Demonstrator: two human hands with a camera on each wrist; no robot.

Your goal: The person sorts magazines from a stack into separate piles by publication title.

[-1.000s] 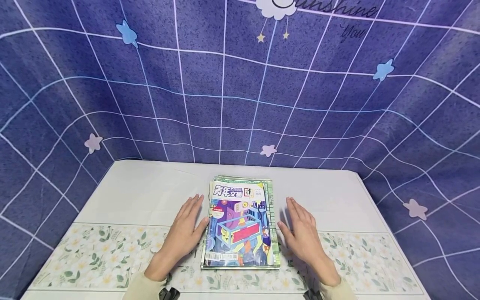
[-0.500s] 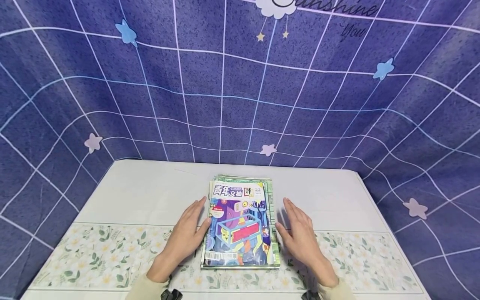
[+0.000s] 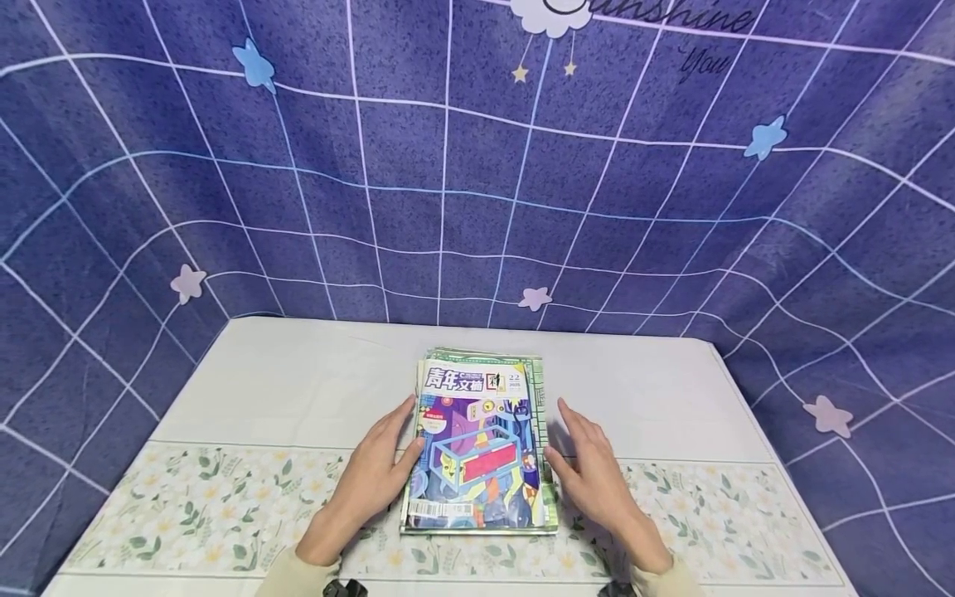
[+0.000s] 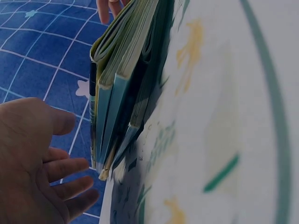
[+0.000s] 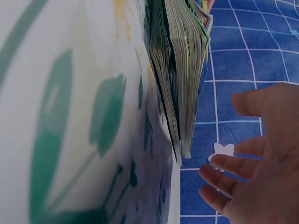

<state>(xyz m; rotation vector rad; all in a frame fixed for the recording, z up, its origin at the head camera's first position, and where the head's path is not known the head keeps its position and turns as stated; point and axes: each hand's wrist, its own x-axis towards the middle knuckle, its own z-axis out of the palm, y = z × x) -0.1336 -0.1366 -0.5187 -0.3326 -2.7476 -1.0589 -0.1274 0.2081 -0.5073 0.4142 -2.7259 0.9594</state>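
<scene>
A stack of several magazines lies on the table, the top one with a purple illustrated cover and green-edged ones showing beneath. To its left is my left hand, fingers extended, the thumb tip at the stack's left edge. My right hand stands at the right side, fingers extended too, with its thumb close to the edge. In the left wrist view the spines of the magazines show, apart from the hand. The right wrist view shows their page edges beside the spread fingers. Neither hand holds anything.
The table is white with a flowered band across its front part. A blue cloth with a white grid and stars rises behind it and along both sides.
Both hands have moved slightly inward, closer to the sides of the magazine stack. The stack itself has stayed where it was.
</scene>
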